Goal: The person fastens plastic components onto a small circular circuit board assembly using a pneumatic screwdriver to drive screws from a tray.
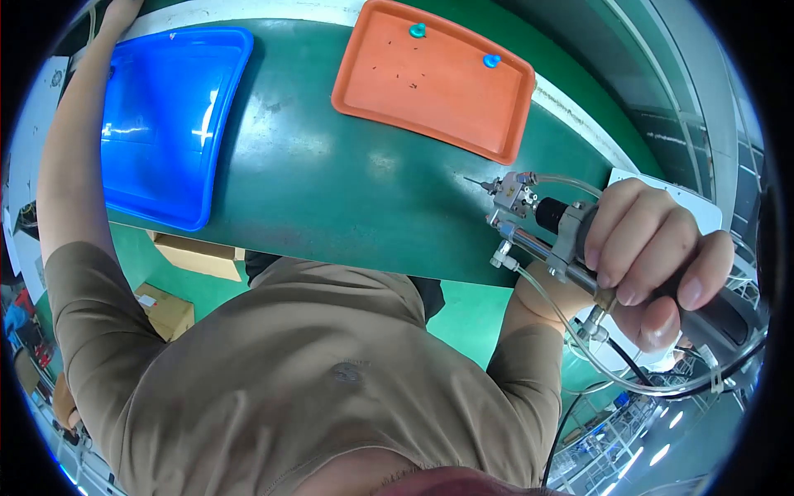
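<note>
My right hand (653, 248) is wrapped round a hand-held tool (575, 236) with a dark grip and a metal head. A thin needle-like tip points left over the green worktop, and clear hoses and a black cable run off the tool. I cannot tell its exact kind. At the upper left my left arm stretches out past a blue tray (157, 140). Only part of my left hand (124, 11) shows at the picture's rim, its fingers hidden.
An orange tray (447, 107) at the far side holds a green piece (418, 31), a blue piece (492, 61) and several tiny dark bits. The green worktop (331, 190) ends just before my body. Cardboard boxes (198, 255) lie below its edge.
</note>
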`<state>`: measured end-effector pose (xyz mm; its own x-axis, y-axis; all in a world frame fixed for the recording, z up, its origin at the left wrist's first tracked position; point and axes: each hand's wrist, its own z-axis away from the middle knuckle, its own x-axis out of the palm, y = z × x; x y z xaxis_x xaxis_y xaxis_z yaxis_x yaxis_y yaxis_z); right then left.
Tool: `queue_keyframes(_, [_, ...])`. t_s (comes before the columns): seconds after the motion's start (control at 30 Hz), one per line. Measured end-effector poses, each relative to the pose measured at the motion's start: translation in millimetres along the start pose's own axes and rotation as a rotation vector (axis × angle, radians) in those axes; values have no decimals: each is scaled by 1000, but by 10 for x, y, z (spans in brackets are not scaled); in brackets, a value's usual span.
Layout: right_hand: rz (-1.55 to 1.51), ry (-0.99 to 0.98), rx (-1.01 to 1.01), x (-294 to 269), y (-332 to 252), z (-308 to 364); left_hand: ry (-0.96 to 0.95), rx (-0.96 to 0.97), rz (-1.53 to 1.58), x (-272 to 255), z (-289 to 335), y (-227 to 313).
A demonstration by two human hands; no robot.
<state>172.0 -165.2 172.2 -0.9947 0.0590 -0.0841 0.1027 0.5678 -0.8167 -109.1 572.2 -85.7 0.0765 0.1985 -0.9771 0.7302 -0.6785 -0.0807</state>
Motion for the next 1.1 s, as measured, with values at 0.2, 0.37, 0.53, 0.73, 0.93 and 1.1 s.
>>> queue_keyframes(0.2, [11,25,19,-9,-105,155,-23,28,365,-1185,685,1352])
queue_keyframes(0.37, [-26,-74,-25,-43,-122,100,33,129,316,-1742,1643,1372])
queue_keyframes(0.53, [-48,4,-3,-9,-80,148,55,564,778,-2623,2998,3545])
queue_keyframes(0.73, [-90,-15,-10,-51,16,124,-93,811,864,-2183,3330,4450])
queue_keyframes(0.93, [-117,-13,-42,-11,104,159,-92,810,899,-2046,3345,4637])
queue_keyframes(1.1, [-96,-71,-11,17,117,120,44,753,1169,-2139,3297,4713])
